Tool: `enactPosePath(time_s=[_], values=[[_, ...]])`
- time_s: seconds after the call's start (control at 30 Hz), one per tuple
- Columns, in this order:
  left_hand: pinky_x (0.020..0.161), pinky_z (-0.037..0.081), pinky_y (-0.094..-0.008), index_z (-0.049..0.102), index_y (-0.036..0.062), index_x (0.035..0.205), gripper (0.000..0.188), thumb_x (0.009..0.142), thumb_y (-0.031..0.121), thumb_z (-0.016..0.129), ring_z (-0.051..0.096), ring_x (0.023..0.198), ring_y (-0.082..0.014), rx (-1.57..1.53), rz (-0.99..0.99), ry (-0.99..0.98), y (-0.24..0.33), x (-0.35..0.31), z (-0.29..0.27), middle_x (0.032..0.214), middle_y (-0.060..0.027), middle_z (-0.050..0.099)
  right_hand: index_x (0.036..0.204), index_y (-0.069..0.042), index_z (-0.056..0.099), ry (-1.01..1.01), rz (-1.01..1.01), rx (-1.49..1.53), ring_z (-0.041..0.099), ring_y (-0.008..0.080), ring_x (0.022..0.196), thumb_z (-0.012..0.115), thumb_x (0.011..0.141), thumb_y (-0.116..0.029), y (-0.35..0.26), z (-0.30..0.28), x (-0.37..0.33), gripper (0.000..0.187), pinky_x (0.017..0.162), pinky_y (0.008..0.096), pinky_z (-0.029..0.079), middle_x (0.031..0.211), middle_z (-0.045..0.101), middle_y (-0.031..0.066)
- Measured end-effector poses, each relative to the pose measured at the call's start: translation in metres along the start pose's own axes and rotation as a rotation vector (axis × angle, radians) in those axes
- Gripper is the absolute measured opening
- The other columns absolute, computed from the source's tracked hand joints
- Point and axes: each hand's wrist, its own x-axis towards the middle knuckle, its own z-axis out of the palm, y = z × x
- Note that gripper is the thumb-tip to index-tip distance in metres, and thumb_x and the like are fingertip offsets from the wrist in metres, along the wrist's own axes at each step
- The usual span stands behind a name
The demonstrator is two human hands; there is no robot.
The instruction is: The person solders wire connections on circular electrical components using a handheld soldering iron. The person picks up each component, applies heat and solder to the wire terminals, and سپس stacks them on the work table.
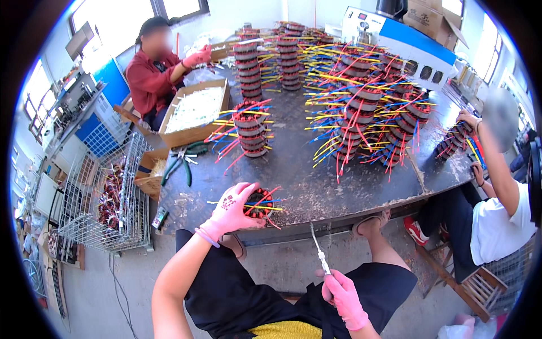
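Observation:
My left hand (232,210), in a pink glove, grips a ring-shaped motor stator (259,212) at the near edge of the dark table. Red, blue and yellow wires stick out of the stator to the right. In its pink glove, my right hand (343,298) is closed round a slim silvery rod-like tool (320,253), whose exact kind I cannot make out. The tool points up over my lap, apart from the stator. Beyond my left hand stands a short stack of stators (251,131) with wires fanning out.
Green-handled pliers (183,164) lie beside an open box of white pieces (195,113). Tall wired stator stacks (361,107) fill the table's far right. A wire basket (101,203) stands left. One co-worker (155,79) sits far left, another (502,220) handles stators at right.

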Motion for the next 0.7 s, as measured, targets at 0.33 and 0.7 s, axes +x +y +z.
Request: enactPosePath(time_s=[0.33,0.7], values=[[0.109,0.036,-0.0477,0.043,-0.0023,0.140,0.100,0.066,0.049,0.085,0.045,0.128,-0.0426,0.017,0.081,0.042,-0.005,-0.004,0.006,0.138,-0.0250,0.046,0.126,0.004,0.057,-0.016,0.132,-0.005,0.039,0.0047,0.058,0.054,0.102,-0.026,0.018,0.019,0.013,0.038,0.054,0.0210,0.030,0.067,0.048,-0.0052],[0.114,0.028,-0.0511,0.039,-0.0029,0.143,0.108,0.063,0.056,0.083,0.038,0.134,-0.0438,0.170,0.005,0.047,0.013,0.001,0.021,0.142,-0.0260,0.040,0.127,0.003,0.055,-0.025,0.186,-0.004,0.040,0.0042,0.059,0.050,0.104,-0.021,0.024,0.022,0.017,0.034,0.055,0.0205,0.031,0.068,0.046,-0.0055]])
